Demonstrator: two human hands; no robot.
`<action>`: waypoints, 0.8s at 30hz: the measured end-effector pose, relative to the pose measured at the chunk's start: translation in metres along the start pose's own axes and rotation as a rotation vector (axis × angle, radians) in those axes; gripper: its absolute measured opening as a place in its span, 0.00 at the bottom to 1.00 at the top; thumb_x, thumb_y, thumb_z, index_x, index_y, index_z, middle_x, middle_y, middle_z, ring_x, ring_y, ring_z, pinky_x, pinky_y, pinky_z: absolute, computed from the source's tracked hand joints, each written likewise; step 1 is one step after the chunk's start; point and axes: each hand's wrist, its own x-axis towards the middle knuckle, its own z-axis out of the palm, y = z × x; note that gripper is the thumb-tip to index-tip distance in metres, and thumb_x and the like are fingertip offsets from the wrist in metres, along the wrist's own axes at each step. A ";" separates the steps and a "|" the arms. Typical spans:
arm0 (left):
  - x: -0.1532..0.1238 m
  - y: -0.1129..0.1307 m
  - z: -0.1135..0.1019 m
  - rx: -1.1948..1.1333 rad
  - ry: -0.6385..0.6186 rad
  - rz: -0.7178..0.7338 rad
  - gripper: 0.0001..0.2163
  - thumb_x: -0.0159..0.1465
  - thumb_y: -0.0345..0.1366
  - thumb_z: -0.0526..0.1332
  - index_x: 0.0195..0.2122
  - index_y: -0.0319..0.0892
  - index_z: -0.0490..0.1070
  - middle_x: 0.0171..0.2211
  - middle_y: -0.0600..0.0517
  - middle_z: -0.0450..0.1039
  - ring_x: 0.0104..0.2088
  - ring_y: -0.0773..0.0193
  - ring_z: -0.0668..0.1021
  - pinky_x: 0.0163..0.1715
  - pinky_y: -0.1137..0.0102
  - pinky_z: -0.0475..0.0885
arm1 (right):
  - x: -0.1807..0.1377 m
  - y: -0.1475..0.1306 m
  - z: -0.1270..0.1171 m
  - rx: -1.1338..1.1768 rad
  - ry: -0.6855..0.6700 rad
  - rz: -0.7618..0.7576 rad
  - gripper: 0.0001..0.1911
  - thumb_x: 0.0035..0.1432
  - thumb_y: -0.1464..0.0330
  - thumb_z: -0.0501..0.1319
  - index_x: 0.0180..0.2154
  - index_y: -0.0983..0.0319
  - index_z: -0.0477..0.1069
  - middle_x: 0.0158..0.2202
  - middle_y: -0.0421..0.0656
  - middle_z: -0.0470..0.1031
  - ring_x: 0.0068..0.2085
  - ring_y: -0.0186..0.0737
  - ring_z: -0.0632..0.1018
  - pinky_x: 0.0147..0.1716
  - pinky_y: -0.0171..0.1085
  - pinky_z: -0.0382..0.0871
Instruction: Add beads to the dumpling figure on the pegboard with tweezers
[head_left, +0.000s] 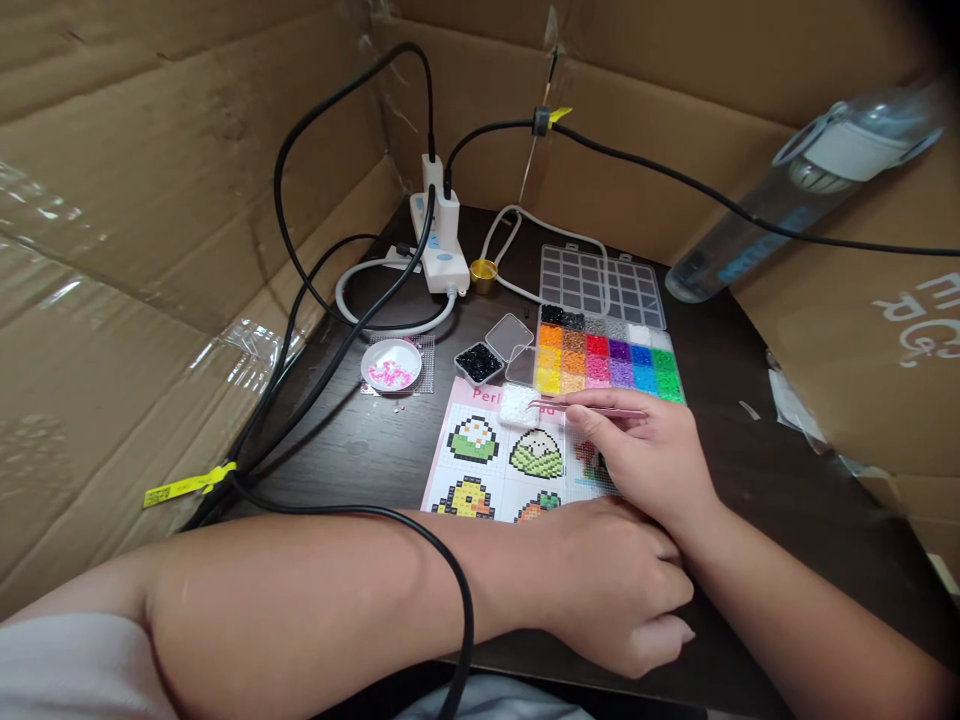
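1. Key relation: the small clear box (517,424) of white beads (517,403) lies left of the right hand's pinch, about level with it in view. The tweezers (628,412) span the gap, tips over the right part of the box.
2. Right hand (660,455): thumb and fingers clamped on the tweezers. Tips look slightly apart; can't tell if they touch the beads or have one between them.
3. Tweezers: long axis nearly level across the view. Tips point left at the beads, back end points right, under the fingers.
4. Box: roughly square, so no clear long axis. Sits on the top part of the pattern sheet (495,490), covering some of the printed title. Lid raised on the far side.
5. Nearer hand: right. Left hand (622,590) is lower in view, curled knuckles-up, just beside the right wrist; inside of the grip hidden, can't tell if anything is held. Left forearm runs across from lower left, in front of the sheet's near part.
6. Nearby: box of black beads (478,362) just beyond and left of the white one; multicoloured bead tray (537,372) beyond the right hand; white dish (397,347) with pink beads farther left, well apart from both hands.
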 end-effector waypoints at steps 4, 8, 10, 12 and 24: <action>0.000 0.000 -0.001 0.003 -0.041 -0.021 0.13 0.62 0.39 0.59 0.28 0.38 0.79 0.26 0.51 0.76 0.26 0.64 0.72 0.31 0.66 0.70 | 0.000 0.002 0.001 0.025 -0.006 0.005 0.05 0.52 0.66 0.68 0.31 0.59 0.83 0.32 0.45 0.85 0.25 0.39 0.80 0.20 0.35 0.74; 0.000 0.001 -0.002 0.000 -0.060 -0.019 0.14 0.62 0.40 0.58 0.28 0.37 0.79 0.26 0.50 0.76 0.27 0.63 0.73 0.32 0.65 0.70 | 0.000 0.001 0.001 0.037 -0.002 -0.005 0.04 0.52 0.66 0.69 0.31 0.59 0.82 0.30 0.44 0.85 0.25 0.38 0.81 0.19 0.34 0.74; 0.000 0.001 -0.002 0.001 -0.065 -0.014 0.14 0.62 0.39 0.58 0.28 0.37 0.79 0.26 0.50 0.76 0.27 0.63 0.73 0.31 0.65 0.70 | 0.000 0.000 0.000 0.040 -0.010 -0.015 0.04 0.52 0.66 0.69 0.31 0.58 0.83 0.30 0.43 0.85 0.25 0.38 0.81 0.20 0.34 0.75; 0.000 0.000 -0.002 -0.001 -0.072 -0.019 0.14 0.62 0.39 0.58 0.28 0.37 0.78 0.26 0.50 0.76 0.28 0.63 0.74 0.32 0.66 0.71 | 0.000 -0.001 0.000 0.046 -0.025 -0.023 0.04 0.52 0.67 0.68 0.31 0.58 0.83 0.31 0.44 0.85 0.27 0.39 0.82 0.20 0.34 0.75; 0.001 0.001 -0.004 -0.024 -0.149 -0.050 0.14 0.63 0.40 0.58 0.29 0.37 0.78 0.29 0.48 0.78 0.30 0.62 0.76 0.35 0.65 0.72 | 0.000 -0.001 -0.001 0.021 -0.017 -0.009 0.05 0.53 0.66 0.68 0.32 0.59 0.83 0.34 0.45 0.85 0.31 0.42 0.84 0.24 0.36 0.77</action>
